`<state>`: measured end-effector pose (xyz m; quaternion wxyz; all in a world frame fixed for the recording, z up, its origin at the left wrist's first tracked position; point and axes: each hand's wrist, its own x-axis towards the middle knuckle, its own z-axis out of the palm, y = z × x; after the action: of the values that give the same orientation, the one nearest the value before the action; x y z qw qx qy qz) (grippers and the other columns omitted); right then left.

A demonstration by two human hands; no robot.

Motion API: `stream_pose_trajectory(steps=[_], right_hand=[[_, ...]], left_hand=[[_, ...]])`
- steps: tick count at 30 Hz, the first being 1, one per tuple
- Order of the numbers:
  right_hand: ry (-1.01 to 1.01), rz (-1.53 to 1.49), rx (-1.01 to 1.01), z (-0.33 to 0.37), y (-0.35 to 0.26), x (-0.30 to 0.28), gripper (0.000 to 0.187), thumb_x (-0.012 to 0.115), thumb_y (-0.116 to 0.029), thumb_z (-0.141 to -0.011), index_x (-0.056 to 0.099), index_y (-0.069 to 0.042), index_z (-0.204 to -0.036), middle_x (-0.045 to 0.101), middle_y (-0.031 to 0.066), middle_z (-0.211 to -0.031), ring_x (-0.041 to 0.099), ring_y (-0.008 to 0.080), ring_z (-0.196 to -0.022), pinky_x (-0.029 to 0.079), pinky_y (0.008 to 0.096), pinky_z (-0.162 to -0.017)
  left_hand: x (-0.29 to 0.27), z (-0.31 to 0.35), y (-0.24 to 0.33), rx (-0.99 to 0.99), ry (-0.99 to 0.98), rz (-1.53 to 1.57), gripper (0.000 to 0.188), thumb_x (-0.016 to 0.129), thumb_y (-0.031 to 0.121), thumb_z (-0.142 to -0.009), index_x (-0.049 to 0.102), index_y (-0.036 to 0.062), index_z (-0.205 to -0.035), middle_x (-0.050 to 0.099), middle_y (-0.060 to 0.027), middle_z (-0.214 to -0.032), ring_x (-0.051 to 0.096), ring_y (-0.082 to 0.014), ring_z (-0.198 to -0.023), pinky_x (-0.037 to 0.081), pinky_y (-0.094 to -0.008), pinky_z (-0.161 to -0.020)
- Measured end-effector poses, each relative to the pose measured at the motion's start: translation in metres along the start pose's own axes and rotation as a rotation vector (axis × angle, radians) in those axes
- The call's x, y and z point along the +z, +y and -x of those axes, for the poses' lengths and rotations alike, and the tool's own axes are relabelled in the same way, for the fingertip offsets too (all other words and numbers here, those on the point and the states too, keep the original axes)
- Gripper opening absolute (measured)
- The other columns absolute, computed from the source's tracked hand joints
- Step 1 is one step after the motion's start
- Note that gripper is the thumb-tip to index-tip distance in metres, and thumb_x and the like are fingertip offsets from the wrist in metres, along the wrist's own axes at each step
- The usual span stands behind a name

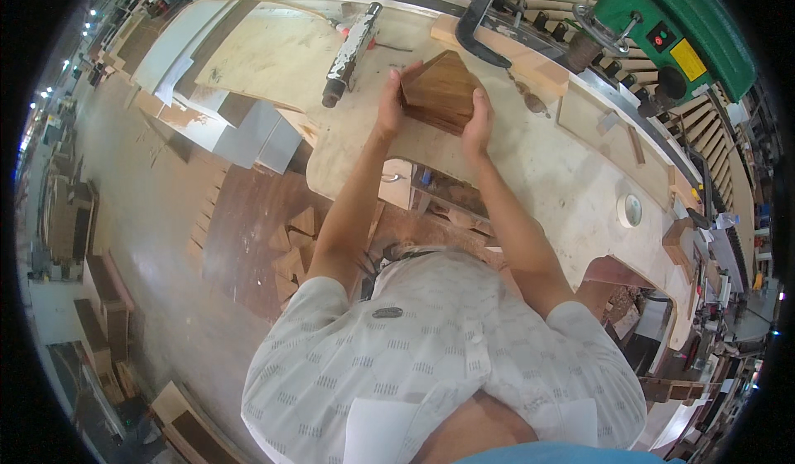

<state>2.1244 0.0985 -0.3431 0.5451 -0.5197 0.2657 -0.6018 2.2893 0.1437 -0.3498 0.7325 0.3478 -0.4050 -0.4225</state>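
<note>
Between my two hands is a dark brown, angular wooden piece point(440, 91) with a pointed top edge and visible grain, over the pale plywood worktop point(538, 153). My left hand point(392, 104) presses against its left side, fingers partly hidden behind it. On the opposite side, my right hand point(478, 120) grips it, the thumb along the near face. Whether the piece rests on the worktop or is lifted cannot be told. To the left of my left hand lies a long cylindrical tool point(351, 54) with worn white paint and dark ends.
A black clamp point(479, 29) grips a wooden strip point(542, 68) at the far edge. The green machine point(675, 29) overhangs the far right. A tape roll point(629, 210) lies to the right. White panels point(195, 46) stand at left; wood offcuts point(294, 249) lie below the worktop.
</note>
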Motion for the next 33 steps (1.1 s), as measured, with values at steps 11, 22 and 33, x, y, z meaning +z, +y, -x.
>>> stream_pose_trajectory(steps=[11,22,33], right_hand=[[0.258,-0.008,0.367,-0.018,-0.016,-0.022,0.031,0.075,-0.024,-0.093,0.073,0.003,-0.109,0.071,0.0058,-0.102,0.062,0.0147,-0.090,0.049,0.0299,-0.082],[0.487,-0.458,0.446,0.000,-0.089,-0.110,0.035,0.059,-0.024,-0.105,0.060,0.000,-0.130,0.066,0.0119,-0.131,0.065,0.0263,-0.121,0.055,0.0412,-0.103],[0.358,-0.139,0.435,-0.037,-0.046,-0.025,0.038,0.080,-0.020,-0.092,0.069,0.001,-0.122,0.070,0.0076,-0.121,0.063,0.0165,-0.112,0.048,0.0326,-0.098]], left_hand=[[0.041,0.012,0.007,0.246,0.365,-1.108,0.044,0.051,0.043,-0.106,0.076,0.0069,-0.111,0.074,-0.0166,-0.109,0.055,-0.0300,-0.127,0.031,-0.0488,-0.112],[0.118,0.116,0.003,0.158,0.494,-0.683,0.048,0.070,0.017,-0.093,0.054,0.0051,-0.136,0.048,-0.0136,-0.130,0.043,-0.0282,-0.123,0.035,-0.0397,-0.106],[0.054,0.060,0.002,0.067,0.533,-0.818,0.053,0.071,0.015,-0.091,0.061,0.0052,-0.142,0.050,-0.0053,-0.096,0.051,-0.0167,-0.082,0.046,-0.0316,-0.074]])
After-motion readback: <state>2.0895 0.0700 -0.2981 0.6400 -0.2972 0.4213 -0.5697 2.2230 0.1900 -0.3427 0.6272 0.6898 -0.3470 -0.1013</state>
